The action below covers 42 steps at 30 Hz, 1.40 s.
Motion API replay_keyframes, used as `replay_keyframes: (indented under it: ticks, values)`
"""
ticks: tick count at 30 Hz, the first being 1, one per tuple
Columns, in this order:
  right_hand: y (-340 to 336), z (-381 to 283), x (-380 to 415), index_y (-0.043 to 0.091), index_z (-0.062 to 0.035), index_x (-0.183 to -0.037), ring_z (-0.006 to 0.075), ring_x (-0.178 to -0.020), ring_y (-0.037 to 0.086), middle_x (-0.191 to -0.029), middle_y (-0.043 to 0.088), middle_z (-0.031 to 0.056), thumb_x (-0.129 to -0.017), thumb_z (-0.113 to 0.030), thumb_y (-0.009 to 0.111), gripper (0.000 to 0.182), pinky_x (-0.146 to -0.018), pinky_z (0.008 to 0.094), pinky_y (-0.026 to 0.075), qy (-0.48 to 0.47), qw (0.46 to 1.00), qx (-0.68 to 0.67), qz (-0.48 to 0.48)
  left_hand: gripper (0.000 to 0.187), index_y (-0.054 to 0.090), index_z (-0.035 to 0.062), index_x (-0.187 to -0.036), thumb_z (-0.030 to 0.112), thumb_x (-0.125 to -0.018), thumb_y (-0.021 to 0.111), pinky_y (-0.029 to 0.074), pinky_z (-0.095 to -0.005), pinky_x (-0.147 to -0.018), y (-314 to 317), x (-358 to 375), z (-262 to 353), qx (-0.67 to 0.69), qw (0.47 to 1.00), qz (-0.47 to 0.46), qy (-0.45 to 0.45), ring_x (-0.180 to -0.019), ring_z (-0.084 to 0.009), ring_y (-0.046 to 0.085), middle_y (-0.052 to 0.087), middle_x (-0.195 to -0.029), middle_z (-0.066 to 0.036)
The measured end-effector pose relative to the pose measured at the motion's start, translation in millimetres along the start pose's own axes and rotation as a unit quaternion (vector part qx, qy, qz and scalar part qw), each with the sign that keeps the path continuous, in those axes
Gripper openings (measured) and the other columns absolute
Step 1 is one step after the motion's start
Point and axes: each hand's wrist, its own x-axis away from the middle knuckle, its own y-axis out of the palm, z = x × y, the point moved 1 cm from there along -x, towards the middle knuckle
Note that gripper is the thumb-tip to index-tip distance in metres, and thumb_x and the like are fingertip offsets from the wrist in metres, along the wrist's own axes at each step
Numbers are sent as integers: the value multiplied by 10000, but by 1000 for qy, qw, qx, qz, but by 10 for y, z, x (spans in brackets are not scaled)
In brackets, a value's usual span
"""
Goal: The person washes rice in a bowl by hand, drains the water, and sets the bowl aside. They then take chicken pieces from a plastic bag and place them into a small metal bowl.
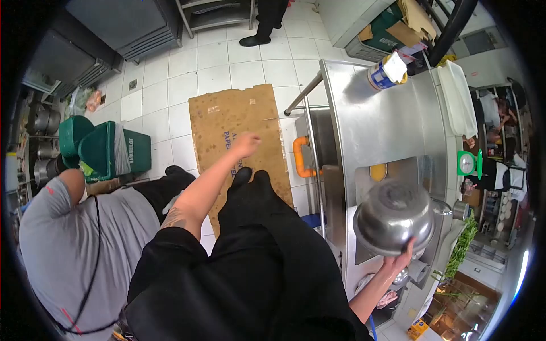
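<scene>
My right hand (401, 258) grips the rim of a large stainless steel mixing bowl (398, 210). The bowl is tilted with its round base towards me, over the sink (365, 177) in the steel counter. Its inside is hidden. Behind it, a round yellow thing (378, 171) shows in the sink. My left hand (247, 145) is in the air above a flattened cardboard sheet (233, 108) on the floor. Its fingers look loosely curled, with nothing visible in them.
A blue and white tub (387, 73) stands on the steel counter (378, 122). Past it are a white tray (456, 99), a green scale (468, 163) and leafy greens (462, 250). At left, a person in grey (94, 244) bends near green bins (108, 149). Another person's legs (267, 23) are ahead.
</scene>
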Motion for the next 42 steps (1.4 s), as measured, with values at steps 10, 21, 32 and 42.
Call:
replay_keyframes:
  ticks: [10,21,32,42]
  values:
    - [2883,557,902,674,2,-849,160,-557,480,-636,586,140,-752,-246,844,316,-540,372,395,-255,650,484,-527,476,609,91,-1264,483,-1056,437,541,-299,-831,-1637,-201,2105,488,866,-103,35,-895,-114,644,674,-1002,-24]
    - [3188,1786,637,705,-87,-1005,341,-935,660,-1016,703,89,-810,-133,744,205,-832,430,535,-468,542,391,-579,148,558,32,-995,139,-912,617,552,-304,-514,-1343,234,1013,474,849,85,-215,-509,-104,583,623,-677,-36]
    - [-589,819,-1101,701,33,-1057,217,-859,686,-995,720,146,-975,-134,624,202,-796,328,543,-223,783,570,-107,188,572,45,-1096,92,-919,612,488,-247,-507,-212,-619,930,438,882,-16,-173,-555,-117,587,626,-764,-48]
    - [-2643,1615,1606,701,64,-907,197,-627,682,-767,709,153,-907,-88,635,166,-559,321,595,22,813,492,311,123,539,101,-1009,200,-958,590,478,-259,-486,1626,-2028,1620,424,858,-192,-217,-535,-120,581,657,-714,-61]
